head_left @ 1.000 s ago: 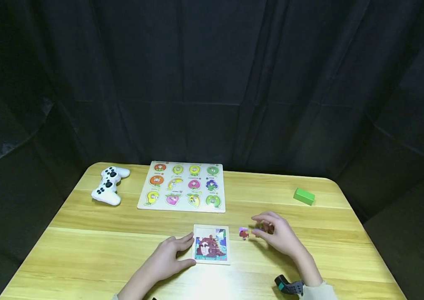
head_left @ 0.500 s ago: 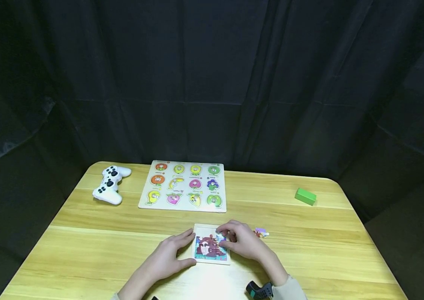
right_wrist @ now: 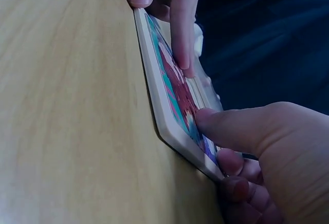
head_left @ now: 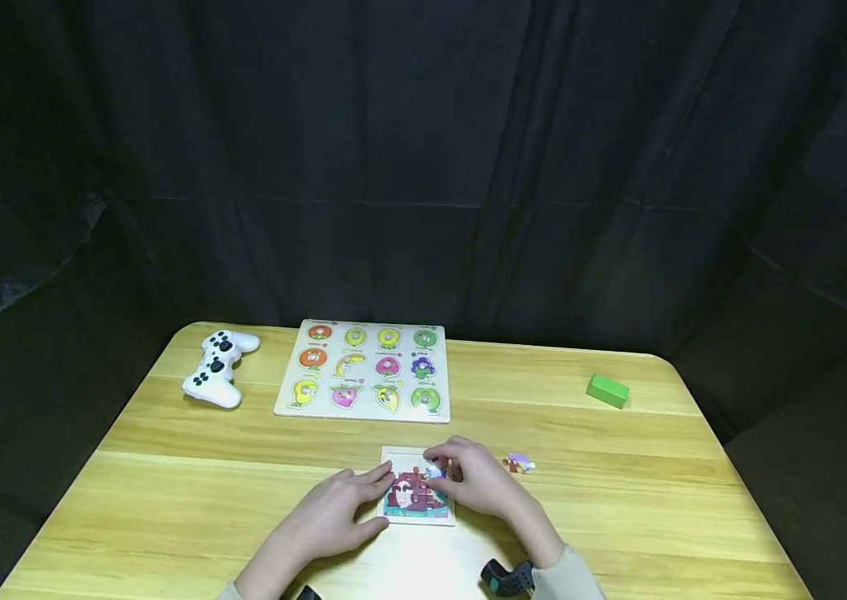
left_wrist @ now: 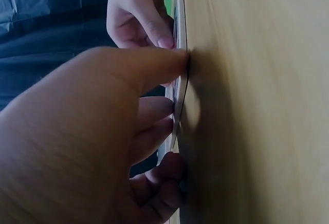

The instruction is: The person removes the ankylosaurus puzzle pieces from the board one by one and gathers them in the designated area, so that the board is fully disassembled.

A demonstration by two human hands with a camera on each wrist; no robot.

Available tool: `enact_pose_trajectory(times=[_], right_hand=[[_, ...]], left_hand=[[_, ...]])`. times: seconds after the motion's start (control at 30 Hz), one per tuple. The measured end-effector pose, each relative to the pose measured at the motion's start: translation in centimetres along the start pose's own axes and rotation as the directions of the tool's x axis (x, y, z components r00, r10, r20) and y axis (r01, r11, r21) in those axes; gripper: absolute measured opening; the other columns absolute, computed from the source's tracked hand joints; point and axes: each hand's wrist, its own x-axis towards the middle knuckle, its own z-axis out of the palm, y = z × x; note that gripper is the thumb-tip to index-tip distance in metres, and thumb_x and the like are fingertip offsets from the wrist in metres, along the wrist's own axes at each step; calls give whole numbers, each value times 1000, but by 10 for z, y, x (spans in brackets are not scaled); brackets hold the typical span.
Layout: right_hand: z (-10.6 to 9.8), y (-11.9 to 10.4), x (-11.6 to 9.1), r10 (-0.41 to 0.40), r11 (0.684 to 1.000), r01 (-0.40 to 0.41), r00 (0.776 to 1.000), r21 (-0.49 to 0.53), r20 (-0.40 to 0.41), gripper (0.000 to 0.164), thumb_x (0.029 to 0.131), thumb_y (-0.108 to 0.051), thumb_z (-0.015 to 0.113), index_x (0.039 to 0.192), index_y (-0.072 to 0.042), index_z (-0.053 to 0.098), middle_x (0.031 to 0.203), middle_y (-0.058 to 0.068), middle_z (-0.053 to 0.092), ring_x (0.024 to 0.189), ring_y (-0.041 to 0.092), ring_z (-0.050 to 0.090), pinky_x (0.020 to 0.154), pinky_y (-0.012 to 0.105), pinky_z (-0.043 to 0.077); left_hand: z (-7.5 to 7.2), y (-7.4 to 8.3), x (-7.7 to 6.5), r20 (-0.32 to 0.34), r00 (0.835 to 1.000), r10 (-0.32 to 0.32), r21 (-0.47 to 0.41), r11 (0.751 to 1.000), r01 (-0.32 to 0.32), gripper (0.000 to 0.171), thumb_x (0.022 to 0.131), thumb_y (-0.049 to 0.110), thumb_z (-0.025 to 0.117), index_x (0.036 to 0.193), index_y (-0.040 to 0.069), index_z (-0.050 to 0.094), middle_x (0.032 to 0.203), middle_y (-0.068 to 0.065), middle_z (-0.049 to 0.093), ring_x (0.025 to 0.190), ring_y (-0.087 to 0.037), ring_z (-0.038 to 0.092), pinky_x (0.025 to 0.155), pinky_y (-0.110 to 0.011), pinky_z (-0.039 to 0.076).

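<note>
The small puzzle [head_left: 407, 497] lay flat on the table [head_left: 168, 492]; all positions below were read from it as the clock centre. The left hand [head_left: 337, 512] was stationed at half past eight, unclenched, with thumb and leading fingers spread. The thumb touched the frame at the eight o'clock corner; the fingertips reached over the nine-to-ten o'clock edge. This spread presumably braced the frame against sliding.

The right hand [head_left: 476, 479] worked from three o'clock, thumb and forefinger bent over the puzzle between one and three. The fingertips concealed whatever lay beneath, so it could not be told whether a piece was pinched. Light contact there would suit seating or aligning a piece.

Loose pieces [head_left: 519, 463] lay just short of three o'clock, apparently kept within easy reach of the right hand; their count was unclear. The fruit board [head_left: 363, 416] lay at eleven, the game controller [head_left: 217, 367] at ten and the green block [head_left: 607, 392] at two, all leaving working room around the puzzle.
</note>
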Motion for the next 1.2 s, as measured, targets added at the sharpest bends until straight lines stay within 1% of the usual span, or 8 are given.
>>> enact_pose_trajectory(times=[0.17,0.3,0.43,0.57,0.67,0.87,1.0,1.2], right_hand=[[1,-2,3,22,999,-22,1000,-26,10,31,94,-20,82,123,-12,77,98,-6,64,76,4,54,68,23,49],[2,-3,6,30,999,-30,999,-41,16,22,94,-22,82,115,-16,80,98,-8,64,76,5,53,69,24,48],[3,-4,8,32,997,-31,999,-67,17,15,93,-22,82,108,-20,79,97,-9,63,78,6,52,71,25,48],[4,-6,10,43,997,-41,999,-71,17,12,93,-20,82,103,-21,78,94,-9,61,78,6,53,71,25,48],[5,-7,11,53,996,-52,999,-69,13,11,92,-20,82,102,-22,77,96,-8,60,78,6,52,69,25,47],[6,-7,11,80,996,-80,997,-33,20,11,94,-20,82,102,-22,75,108,-3,58,75,6,52,68,25,47],[6,-7,11,76,997,-76,997,-23,14,13,93,-20,83,103,-22,75,111,-2,60,75,6,53,68,25,48],[8,-6,9,112,994,-112,994,5,-17,33,92,-22,85,118,-10,70,109,1,63,75,6,51,66,24,47]], left_hand=[[-3,1,0,-6,1000,-9,14,1000,9,58,96,37,75,147,11,65,156,-5,58,132,-32,65,111,-51,52],[-5,-1,-1,-12,1000,-19,11,1000,19,59,95,39,77,146,12,65,154,-3,59,128,-29,68,105,-48,56],[-6,-2,-2,-16,1000,-19,5,1000,20,59,95,39,77,146,12,66,154,-4,60,128,-27,68,104,-48,57],[-7,-2,-3,-18,1000,-24,-2,1000,24,59,95,39,77,146,13,66,154,-3,60,128,-27,68,104,-49,57],[-7,-2,-3,-19,999,-27,-11,1000,27,58,95,39,77,146,13,66,154,-3,60,129,-27,68,104,-49,57],[-6,-3,-3,-21,999,-27,-31,999,27,58,95,38,77,146,13,66,154,-3,59,129,-26,67,105,-48,57],[-5,-4,-3,-21,999,-27,-42,999,26,58,96,38,77,146,12,65,154,-3,59,130,-26,67,105,-48,57],[-5,-5,-3,-17,999,-30,-54,998,29,58,96,38,77,147,12,65,155,-3,59,131,-26,66,107,-48,56]])
